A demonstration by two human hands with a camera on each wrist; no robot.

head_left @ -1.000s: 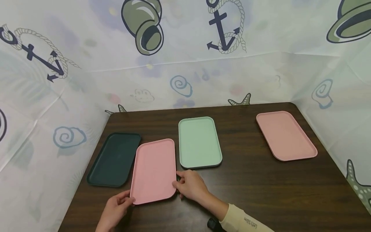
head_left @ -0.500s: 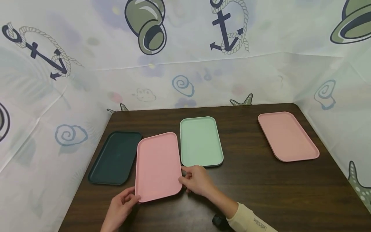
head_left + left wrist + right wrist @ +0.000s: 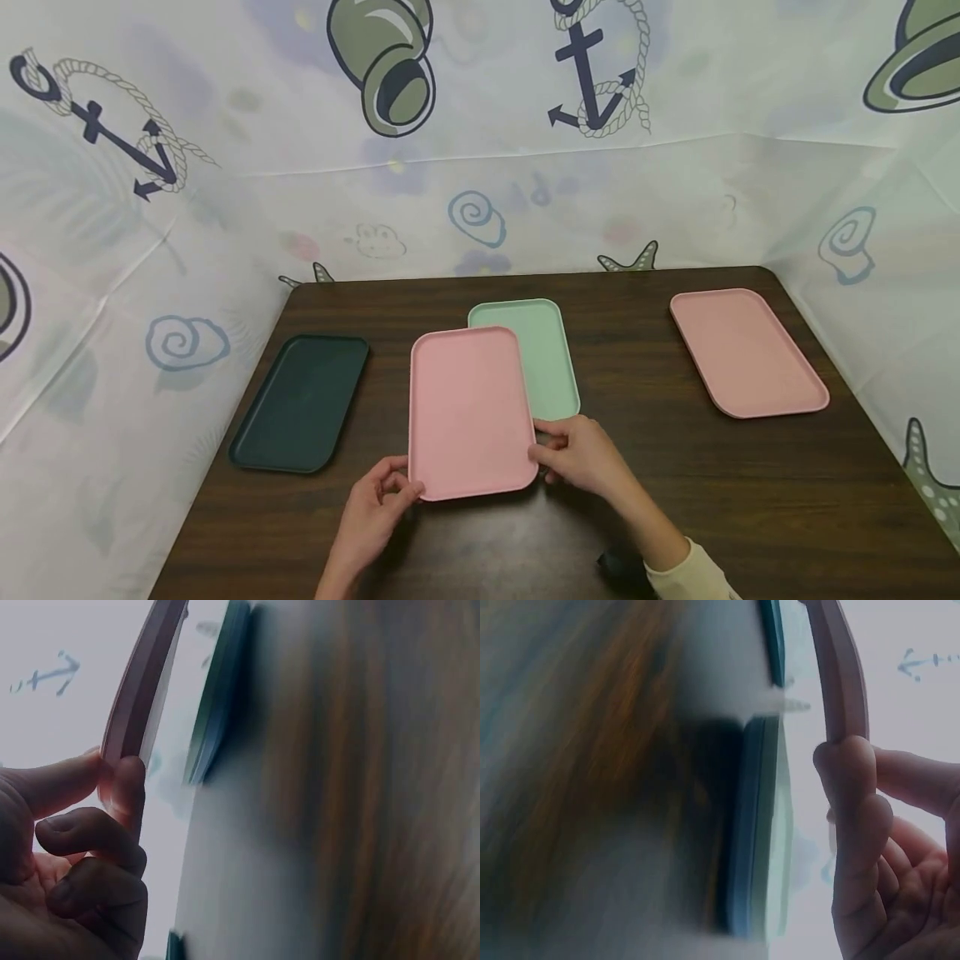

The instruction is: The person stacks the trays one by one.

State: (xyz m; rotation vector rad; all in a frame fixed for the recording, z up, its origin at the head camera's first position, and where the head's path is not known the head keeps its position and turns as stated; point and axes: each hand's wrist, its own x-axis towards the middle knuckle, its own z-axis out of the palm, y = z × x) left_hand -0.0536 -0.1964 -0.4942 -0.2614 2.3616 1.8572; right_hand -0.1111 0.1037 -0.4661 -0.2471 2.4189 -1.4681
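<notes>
A pink rectangular tray (image 3: 468,408) is held level in the air by both hands. My left hand (image 3: 373,508) pinches its near left corner, thumb on top and fingers below. On the right side, near the front, my right hand (image 3: 588,457) pinches the rim the same way. Behind and partly hidden by the pink tray lies a light green tray (image 3: 553,367). The right wrist view shows a bluish tray (image 3: 742,832) directly beneath that green one. Both wrist views show the pink tray's edge (image 3: 139,697) apart from the things below it.
A dark green tray (image 3: 300,404) lies on the left of the brown wooden table (image 3: 675,500). Another pink tray (image 3: 750,352) lies at the far right. A small black object (image 3: 618,568) is by the right forearm. Patterned cloth (image 3: 480,150) hangs around the table.
Both hands have carried the pink tray up and to the right, from beside the dark green tray to where it overlaps the light green tray in the head view.
</notes>
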